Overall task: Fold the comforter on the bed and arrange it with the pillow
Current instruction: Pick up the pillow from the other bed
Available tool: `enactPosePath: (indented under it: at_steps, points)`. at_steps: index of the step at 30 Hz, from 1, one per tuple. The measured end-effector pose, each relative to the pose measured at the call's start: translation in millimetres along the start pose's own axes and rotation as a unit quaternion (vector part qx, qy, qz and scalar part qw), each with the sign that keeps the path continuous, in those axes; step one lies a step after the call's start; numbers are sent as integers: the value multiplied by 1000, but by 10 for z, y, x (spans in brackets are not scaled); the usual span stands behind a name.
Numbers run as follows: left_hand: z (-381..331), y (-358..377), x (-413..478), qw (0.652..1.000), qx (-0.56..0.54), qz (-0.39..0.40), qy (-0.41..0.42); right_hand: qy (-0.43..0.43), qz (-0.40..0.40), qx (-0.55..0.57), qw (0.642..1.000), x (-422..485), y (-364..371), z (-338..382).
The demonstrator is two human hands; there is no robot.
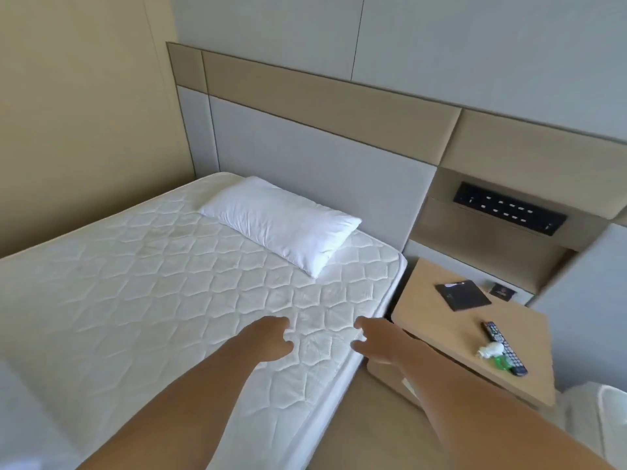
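At the far left a pale fold of white cloth [20,418] pokes in at the bottom corner. It may be the comforter, but it is too blurred to say. The bed [135,283] itself lies bare, its quilted top uncovered, so I judge the folding has not yet started on it. The pillow [281,225] sits at the head, tilted a little, its far side against the headboard [305,147], where it leaves the middle free for laying a folded comforter beside it.

The left hand [268,340] reaches out over the near right part of the bed, fingers loosely curled and holding nothing. The right hand [376,344] is just beside it over the bed's edge, also loosely curled and holding nothing. Whether either touches the quilting I cannot tell. Both seem to be stretched toward the pillow.

Right of the bed stands a low desk [437,320] close against it, carrying a black folder [463,295], a small dark card [502,292] and a remote [505,347] with a white and green trinket [492,351] on it. Above is a black switch panel [509,208]. More white fabric [597,422] shows at the lower right. The desk crowds that side and could catch a hanging corner.
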State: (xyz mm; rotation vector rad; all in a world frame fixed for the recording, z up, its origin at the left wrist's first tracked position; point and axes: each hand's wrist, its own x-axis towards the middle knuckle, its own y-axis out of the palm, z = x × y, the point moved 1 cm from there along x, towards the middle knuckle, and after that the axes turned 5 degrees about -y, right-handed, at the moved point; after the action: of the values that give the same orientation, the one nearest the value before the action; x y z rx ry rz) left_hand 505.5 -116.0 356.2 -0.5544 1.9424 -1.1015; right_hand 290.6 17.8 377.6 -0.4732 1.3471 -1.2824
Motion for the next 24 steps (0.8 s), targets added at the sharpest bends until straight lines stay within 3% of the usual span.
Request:
enactPosePath:
  at_steps: [9,14,19,24]
  points:
    - [195,-608,1117,993,-69,-23,-93,-49,43,3,998,1667,-702,-96]
    - [158,-661,1669,969,-182,-59,-154,-52,31,141,988,2549,-915,-341]
    - [-113,-406,2724,900,-348,-99,-242,20,17,320,947,3768,-858,-920]
    - [-246,146,4245,796,-482,-149,-335,105,9,523,846,5299,-407,-1425]
